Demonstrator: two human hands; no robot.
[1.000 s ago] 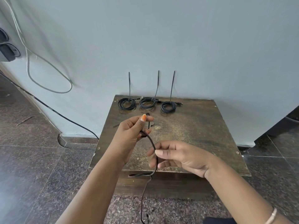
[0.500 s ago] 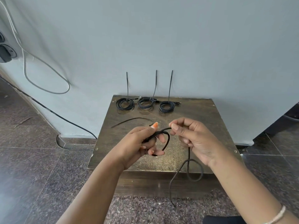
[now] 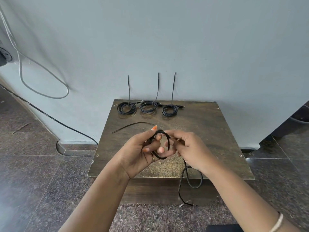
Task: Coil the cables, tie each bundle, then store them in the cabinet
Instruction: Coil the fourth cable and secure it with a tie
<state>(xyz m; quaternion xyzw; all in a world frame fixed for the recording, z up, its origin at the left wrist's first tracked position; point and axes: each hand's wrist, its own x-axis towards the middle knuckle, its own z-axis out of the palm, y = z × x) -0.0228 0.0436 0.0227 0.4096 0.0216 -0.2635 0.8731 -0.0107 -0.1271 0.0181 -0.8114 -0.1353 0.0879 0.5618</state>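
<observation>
Over the middle of a worn wooden table [image 3: 217,131], both hands work a black cable [image 3: 168,142]. My left hand [image 3: 142,151] grips a small loop of it between thumb and fingers. My right hand [image 3: 192,148] pinches the same loop from the right side. The cable's loose tail [image 3: 192,183] hangs below my right wrist, curls once and trails to the floor. Three coiled black bundles sit in a row at the table's back edge: left bundle [image 3: 126,108], middle bundle [image 3: 148,106], right bundle [image 3: 170,110]. Each has a tie sticking straight up. A loose black tie [image 3: 132,125] lies on the table.
A pale blue wall stands right behind the table. A grey cable [image 3: 43,76] loops on the wall at left, and a black cord [image 3: 50,117] runs down to the tiled floor. A dark opening [image 3: 301,114] shows at the far right.
My right hand rose from below the table edge to meet my left hand, bringing cable up into a loop. The hanging tail shifted to the right and got shorter.
</observation>
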